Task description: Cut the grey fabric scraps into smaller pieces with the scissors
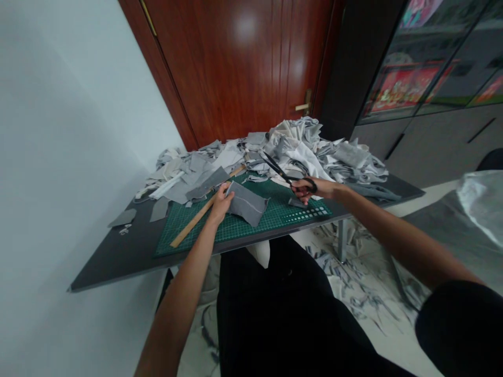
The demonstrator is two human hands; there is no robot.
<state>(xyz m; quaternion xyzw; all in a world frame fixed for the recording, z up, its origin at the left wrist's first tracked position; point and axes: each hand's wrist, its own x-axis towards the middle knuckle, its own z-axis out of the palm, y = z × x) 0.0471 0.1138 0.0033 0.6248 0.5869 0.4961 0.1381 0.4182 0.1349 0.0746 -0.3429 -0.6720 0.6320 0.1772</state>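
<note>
My left hand [222, 202] is closed on the left edge of a grey fabric piece [248, 205], which has a pale line across it and hangs just over the green cutting mat [231, 230]. Black-handled scissors [278, 168] are in my right hand [303, 189], their dark blades parted and pointing up and left, away from the fabric. Beneath the right hand lies a small grey scrap [297, 202]. A wooden ruler [194, 224] runs diagonally over the mat, partly hidden behind my left hand.
Heaped grey and white fabric scraps [296, 137] cover the back of the dark table [113, 262]. Loose grey pieces [159, 209] lie at its left. A red-brown door [243, 68] stands behind. Offcuts [353, 288] litter the floor, and a translucent plastic bag [444, 235] is at the right.
</note>
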